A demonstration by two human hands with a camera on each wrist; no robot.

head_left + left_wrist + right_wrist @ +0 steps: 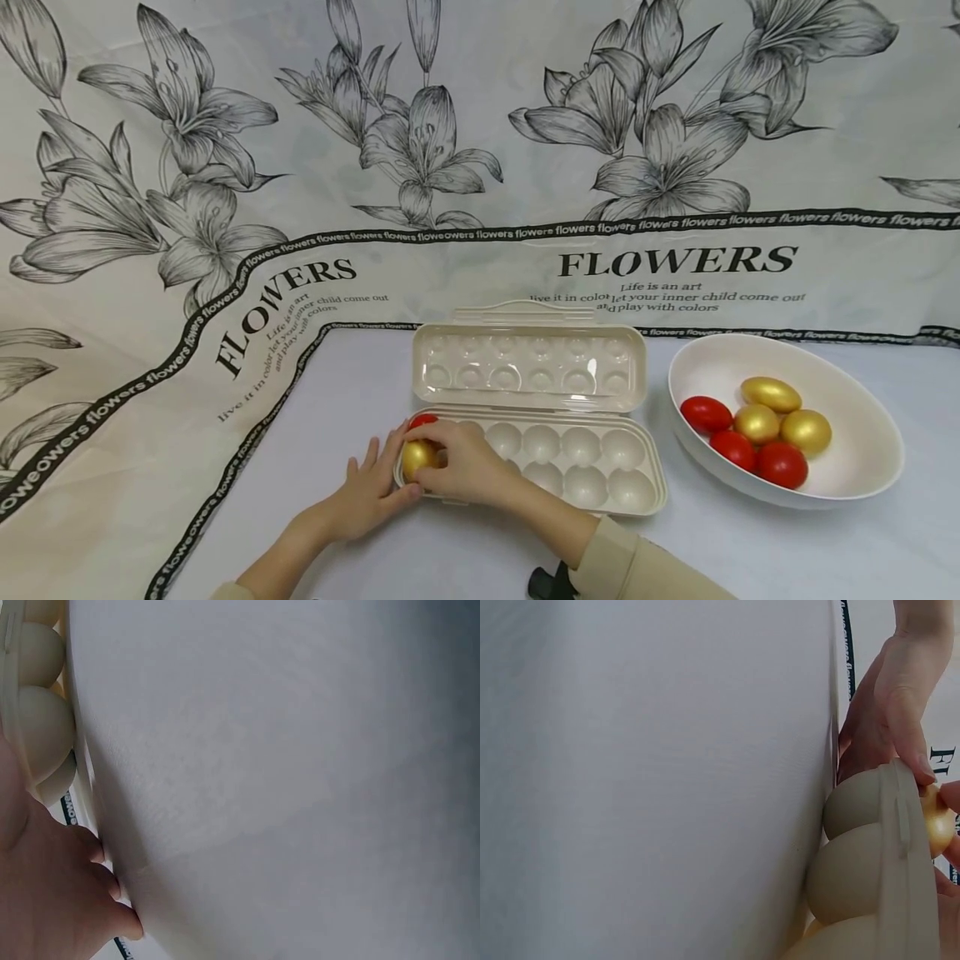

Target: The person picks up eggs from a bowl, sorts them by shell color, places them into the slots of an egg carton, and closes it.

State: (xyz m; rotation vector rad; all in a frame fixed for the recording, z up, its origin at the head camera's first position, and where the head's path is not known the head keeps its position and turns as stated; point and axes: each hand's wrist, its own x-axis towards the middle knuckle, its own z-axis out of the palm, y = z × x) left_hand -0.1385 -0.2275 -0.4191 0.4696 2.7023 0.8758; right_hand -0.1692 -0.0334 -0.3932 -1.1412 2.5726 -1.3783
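Observation:
A cream egg carton (658,479) lies with its lid (528,398) folded back on the far side. My right hand (472,467) pinches a golden egg (417,460) at the carton's near left cup; the right wrist view also shows this golden egg (939,825) above the rim. Behind it, a red egg (423,420) sits in the far left cup, partly covered by fingers. My left hand (360,504) rests against the carton's left end, fingers mostly straight and thumb along the near corner. In the left wrist view only part of the left hand (56,892) appears, beside the carton's underside.
To the right stands a white bowl (862,454) with several red and golden eggs. A floral cloth (450,275) rises behind the white tabletop (360,375). A small black object (551,583) shows beside the right sleeve.

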